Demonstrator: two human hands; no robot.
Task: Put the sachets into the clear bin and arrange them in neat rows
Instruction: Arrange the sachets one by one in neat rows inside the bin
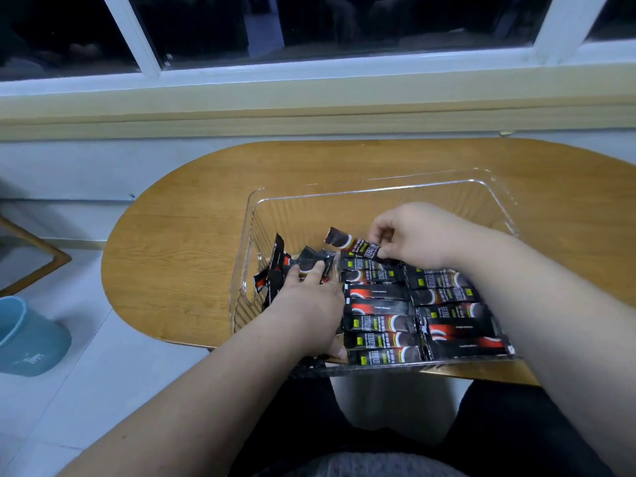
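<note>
Right hand [414, 235] held its grip clamped on one sachet [351, 244] by the right end, long axis parallel to the rows [378, 316] just beneath in the clear bin [378, 189]; left hand [309, 301], grip apart, rested on the loose pile [275, 270] further left.

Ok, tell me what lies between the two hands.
Head view: the sachet the right hand pinches, plus the far end of a tidy sachet row, before the left hand.

Black sachets [378, 325] lie in two neat rows inside the clear bin [378, 187]; a messy pile [278, 256] sits at its left.
</note>
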